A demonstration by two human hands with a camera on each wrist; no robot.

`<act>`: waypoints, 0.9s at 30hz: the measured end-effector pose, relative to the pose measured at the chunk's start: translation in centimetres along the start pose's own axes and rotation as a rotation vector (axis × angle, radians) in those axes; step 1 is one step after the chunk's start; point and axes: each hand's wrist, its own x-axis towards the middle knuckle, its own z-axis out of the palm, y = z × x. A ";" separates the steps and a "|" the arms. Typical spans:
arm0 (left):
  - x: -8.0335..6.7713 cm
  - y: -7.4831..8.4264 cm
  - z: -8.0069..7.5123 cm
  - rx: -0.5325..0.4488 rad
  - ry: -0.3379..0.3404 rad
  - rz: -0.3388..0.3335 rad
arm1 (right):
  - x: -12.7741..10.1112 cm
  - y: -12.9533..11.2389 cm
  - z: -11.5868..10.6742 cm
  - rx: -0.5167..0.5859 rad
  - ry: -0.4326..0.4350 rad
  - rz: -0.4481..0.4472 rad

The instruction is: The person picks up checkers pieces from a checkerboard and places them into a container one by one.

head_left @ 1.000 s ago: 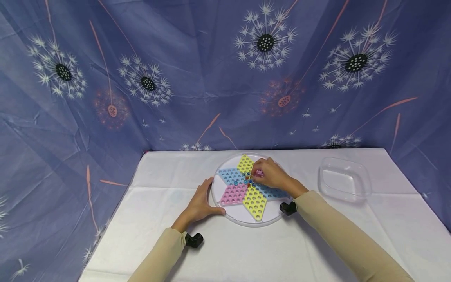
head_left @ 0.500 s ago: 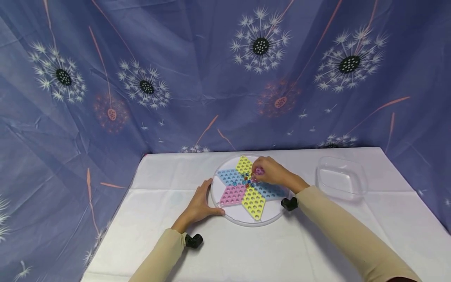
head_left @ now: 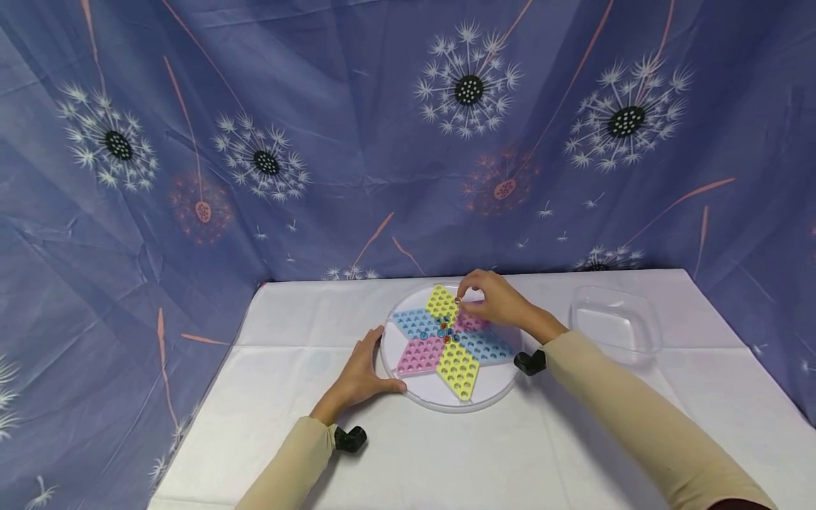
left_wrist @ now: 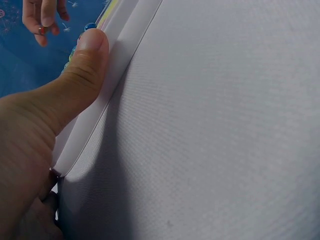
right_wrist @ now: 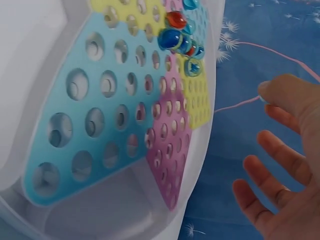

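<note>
A round white Chinese checkers board (head_left: 421, 393) lies on the table, its star of holes coloured yellow, blue and pink. My left hand (head_left: 360, 372) holds the board's rim at the left, thumb over the front edge; its other fingers are mostly hidden in the left wrist view. Several glass marbles (right_wrist: 172, 39), blue, red and teal, sit grouped around the star's middle, with one blue marble (head_left: 423, 336) apart on the left. Above the far side of the board, my right hand (head_left: 497, 301) pinches a small marble (head_left: 457, 301) between thumb and index finger.
A clear plastic tub (head_left: 615, 322) stands on the white tablecloth (head_left: 478, 453) to the right of the board. Behind the table hangs a blue curtain (head_left: 357, 142) with dandelion prints.
My right hand has lifted from the star's middle and moved toward the far side, with a marble now visible at its fingertips. My left hand has stayed at the rim.
</note>
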 end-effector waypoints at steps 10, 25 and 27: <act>0.1 -0.1 0.1 0.006 0.002 0.011 | 0.2 -0.6 -0.9 0.010 0.121 -0.053; 0.1 -0.2 0.0 0.011 -0.001 0.007 | 0.4 -0.7 -0.7 0.007 0.106 -0.016; 0.1 -0.2 0.0 0.012 -0.001 0.010 | 0.3 -0.6 -0.7 0.003 0.109 -0.019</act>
